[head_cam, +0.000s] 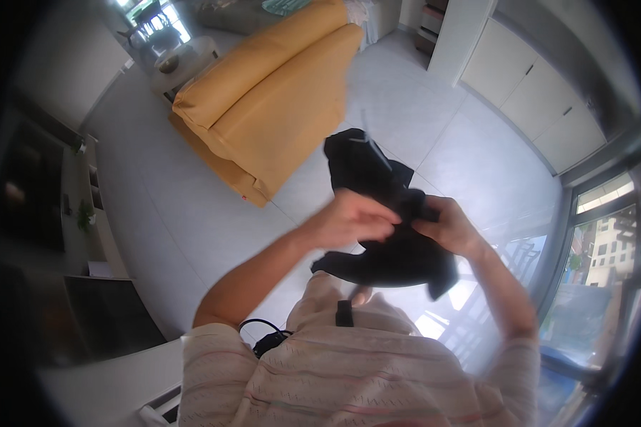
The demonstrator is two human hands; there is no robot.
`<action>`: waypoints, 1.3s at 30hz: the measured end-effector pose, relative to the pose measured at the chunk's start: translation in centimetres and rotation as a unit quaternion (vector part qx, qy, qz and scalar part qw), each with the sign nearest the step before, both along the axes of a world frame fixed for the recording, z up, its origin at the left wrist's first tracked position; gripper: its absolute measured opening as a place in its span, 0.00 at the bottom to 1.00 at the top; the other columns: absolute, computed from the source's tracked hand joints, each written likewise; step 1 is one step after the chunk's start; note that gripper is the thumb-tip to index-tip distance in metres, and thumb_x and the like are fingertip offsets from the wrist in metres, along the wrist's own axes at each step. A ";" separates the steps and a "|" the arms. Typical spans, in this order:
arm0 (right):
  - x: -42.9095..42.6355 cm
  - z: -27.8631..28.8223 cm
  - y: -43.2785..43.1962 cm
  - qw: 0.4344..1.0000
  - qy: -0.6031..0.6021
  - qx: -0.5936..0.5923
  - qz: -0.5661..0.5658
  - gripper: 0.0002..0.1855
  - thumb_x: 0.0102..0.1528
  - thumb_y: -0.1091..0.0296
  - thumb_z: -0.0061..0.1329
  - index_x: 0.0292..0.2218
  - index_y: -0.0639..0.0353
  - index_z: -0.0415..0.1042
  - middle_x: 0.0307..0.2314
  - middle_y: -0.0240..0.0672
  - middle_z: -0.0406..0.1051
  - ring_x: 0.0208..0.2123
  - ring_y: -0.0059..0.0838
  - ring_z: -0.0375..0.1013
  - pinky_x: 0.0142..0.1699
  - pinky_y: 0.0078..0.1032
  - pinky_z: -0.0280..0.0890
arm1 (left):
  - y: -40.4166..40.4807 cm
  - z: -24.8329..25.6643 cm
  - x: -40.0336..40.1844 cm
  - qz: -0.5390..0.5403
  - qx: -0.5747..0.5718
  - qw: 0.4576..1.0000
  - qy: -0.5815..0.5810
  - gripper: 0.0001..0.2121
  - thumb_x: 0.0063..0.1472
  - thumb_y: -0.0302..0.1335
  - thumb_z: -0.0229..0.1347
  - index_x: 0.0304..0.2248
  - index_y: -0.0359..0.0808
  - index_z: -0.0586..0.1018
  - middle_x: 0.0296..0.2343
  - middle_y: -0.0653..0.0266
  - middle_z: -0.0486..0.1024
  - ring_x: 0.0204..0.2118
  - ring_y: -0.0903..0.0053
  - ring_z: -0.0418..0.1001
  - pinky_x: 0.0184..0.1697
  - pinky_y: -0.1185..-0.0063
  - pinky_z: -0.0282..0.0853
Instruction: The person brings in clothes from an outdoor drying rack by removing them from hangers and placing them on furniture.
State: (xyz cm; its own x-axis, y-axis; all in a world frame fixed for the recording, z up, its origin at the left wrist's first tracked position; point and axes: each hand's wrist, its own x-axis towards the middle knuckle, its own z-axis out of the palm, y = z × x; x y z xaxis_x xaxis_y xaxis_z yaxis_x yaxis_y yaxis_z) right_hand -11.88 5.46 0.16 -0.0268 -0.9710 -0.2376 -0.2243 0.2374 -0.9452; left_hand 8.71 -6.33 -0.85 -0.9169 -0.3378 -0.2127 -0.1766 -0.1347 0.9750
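Observation:
A black cloth item (406, 261), which looks like a garment, hangs in front of me above the floor. My right hand (448, 227) grips a bunched part of it between thumb and fingers. From the other side, my left hand (360, 218) has its fingertips pinched together at the same bunched part. A thin, pale, rod-like thing (378, 152), perhaps part of a clothes hanger, crosses the upper portion of the cloth. Motion blur hides its shape and the exact contact of my left fingertips.
Ahead stands a tan sofa (278, 112) on grey floor tiles (155, 213). White cabinets (518, 69) line the far right, and a window (593, 256) is at the right. A dark television (32, 181) and a small plant (84, 214) are at the left.

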 end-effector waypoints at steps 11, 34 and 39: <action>-5.3 14.4 -5.2 0.951 0.232 -0.115 0.166 0.12 0.43 0.78 0.51 0.34 0.64 0.72 0.21 0.33 0.71 0.28 0.21 0.70 0.39 0.19 0.63 | -8.8 5.7 5.6 0.174 -0.465 0.868 0.031 0.08 0.53 0.29 0.55 0.28 0.31 0.75 0.19 0.60 0.71 0.21 0.75 0.68 0.25 0.80 0.62; -2.9 -13.7 21.6 0.854 0.178 0.354 -0.338 0.12 0.46 0.72 0.43 0.34 0.65 0.71 0.18 0.40 0.72 0.21 0.27 0.73 0.29 0.23 0.67 | -53.8 -3.0 26.8 0.215 -0.540 0.642 -0.501 0.15 0.56 0.31 0.48 0.43 0.33 0.71 0.35 0.60 0.73 0.36 0.73 0.71 0.38 0.78 0.66; 0.9 -14.8 32.1 0.793 0.050 0.419 -0.439 0.13 0.45 0.73 0.44 0.36 0.65 0.71 0.23 0.41 0.72 0.21 0.26 0.73 0.28 0.23 0.67 | -51.9 4.4 27.9 0.111 -0.673 0.480 -0.552 0.16 0.56 0.29 0.49 0.44 0.34 0.70 0.36 0.58 0.72 0.37 0.70 0.71 0.39 0.76 0.68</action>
State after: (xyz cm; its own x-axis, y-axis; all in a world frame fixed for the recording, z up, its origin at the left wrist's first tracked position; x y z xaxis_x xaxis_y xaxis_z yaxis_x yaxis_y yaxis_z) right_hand -11.01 37.55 -14.60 -0.6648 -0.0688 -0.7438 0.3115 0.8795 -0.3598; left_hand 36.57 -58.25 3.56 -0.4073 -0.9131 0.0210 -0.8119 0.3515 -0.4662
